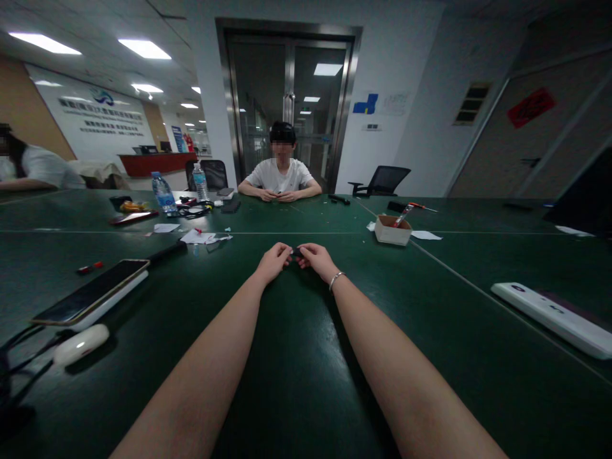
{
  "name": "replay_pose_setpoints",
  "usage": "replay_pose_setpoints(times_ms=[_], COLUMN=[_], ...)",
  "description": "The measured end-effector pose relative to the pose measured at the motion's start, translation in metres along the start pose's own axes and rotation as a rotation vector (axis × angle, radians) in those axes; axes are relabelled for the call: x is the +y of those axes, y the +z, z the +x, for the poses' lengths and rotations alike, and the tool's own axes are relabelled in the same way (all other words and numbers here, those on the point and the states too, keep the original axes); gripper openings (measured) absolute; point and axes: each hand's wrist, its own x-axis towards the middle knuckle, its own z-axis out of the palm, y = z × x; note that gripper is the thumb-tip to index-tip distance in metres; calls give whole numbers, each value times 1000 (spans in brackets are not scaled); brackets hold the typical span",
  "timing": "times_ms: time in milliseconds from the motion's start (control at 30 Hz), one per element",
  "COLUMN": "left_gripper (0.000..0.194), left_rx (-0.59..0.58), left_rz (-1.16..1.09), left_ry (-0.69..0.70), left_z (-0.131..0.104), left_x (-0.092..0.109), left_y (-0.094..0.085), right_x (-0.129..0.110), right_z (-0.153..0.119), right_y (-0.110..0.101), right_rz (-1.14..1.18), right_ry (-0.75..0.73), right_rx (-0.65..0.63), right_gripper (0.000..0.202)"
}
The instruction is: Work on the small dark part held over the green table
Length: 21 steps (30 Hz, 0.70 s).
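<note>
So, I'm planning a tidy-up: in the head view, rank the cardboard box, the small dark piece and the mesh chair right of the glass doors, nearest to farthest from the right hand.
From the right hand:
1. Small dark piece: held in it.
2. Cardboard box: on the green table, ahead and right.
3. Mesh chair: beyond the table, right.

The table point(287, 331) was dark green, crossed by thin pale lines. The small held object point(297, 252) was black, the bracelet point(335, 279) silver. The phone point(93, 290) had a black screen and a gold edge; the rounded device point(82, 345) near it was glossy off-white. The open box point(393, 234) was beige, the shirt point(297, 175) across the table white, the diamond-shaped hanging point(531, 107) red
</note>
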Motion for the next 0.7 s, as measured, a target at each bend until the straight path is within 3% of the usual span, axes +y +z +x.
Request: replay_pose_setpoints(times_ms=[200,367,700], left_gripper=[21,21,31], left_rx=[56,22,68], left_rz=[-61,-89,-74], left_ry=[-5,-8,-26], left_z=[3,4,2], left_x=[-3,-3,2], left_y=[1,0,-3], right_x=[-3,-2,-2], right_z=[0,2,2], right_y=[3,4,8], right_rz=[-80,-116,-106], right_ry=[-3,-31,-15], right_rx=[-18,-16,-57], right_gripper=[8,7,8])
